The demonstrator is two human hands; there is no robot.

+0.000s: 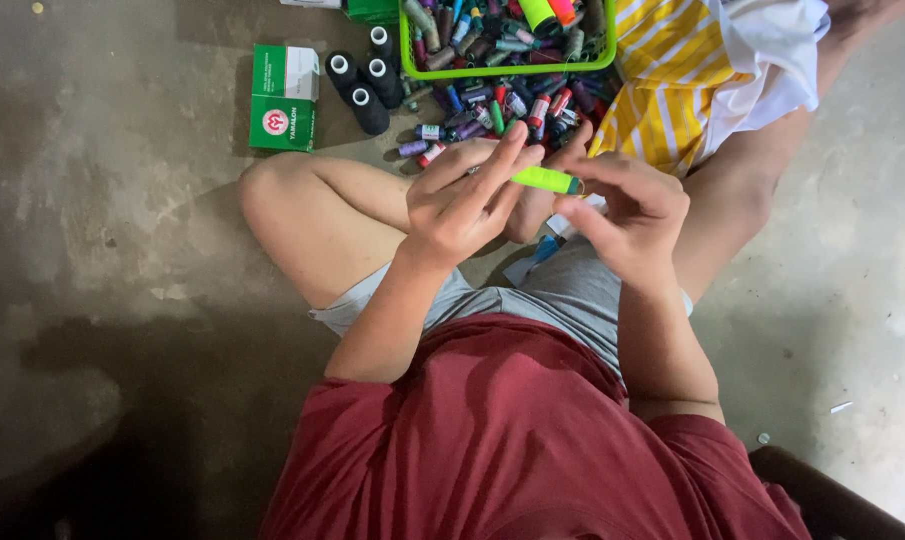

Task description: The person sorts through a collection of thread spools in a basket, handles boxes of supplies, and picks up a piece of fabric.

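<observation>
1. Concrete floor (122, 200), far left portion: bare grey surface with pale worn patches. A green and white cardboard box (283, 97) lies flat near the floor's top edge.
2. Just right of the box: four black thread cones (364, 80), white cores showing, standing close together.
3. Top edge, centre: lime-green plastic basket (408, 55) filled with mixed thread spools. In front of it, a loose pile of coloured spools (492, 105) lies directly on the floor.
4. Left hand (462, 200): raised over the lap, fingers partly extended, fingertips closed on the left end of the neon-green thread spool (545, 179).
5. Spool position: held level in the air between both hands, above the knees, just in front of the loose pile.
6. Right hand (627, 215): thumb and forefinger pinch the spool's right end; remaining fingers curled. Both hands are thus clamped on the one spool, close together.
7. Handling judgement: small, light, with a rigid core; the wound thread surface probably gives fair grip but can snag or unwind if rubbed. Best held by its two ends, as now.
8. Top right: yellow-and-white striped cloth (672, 80) with a white cloth (772, 50) over it, draped on the right leg.
</observation>
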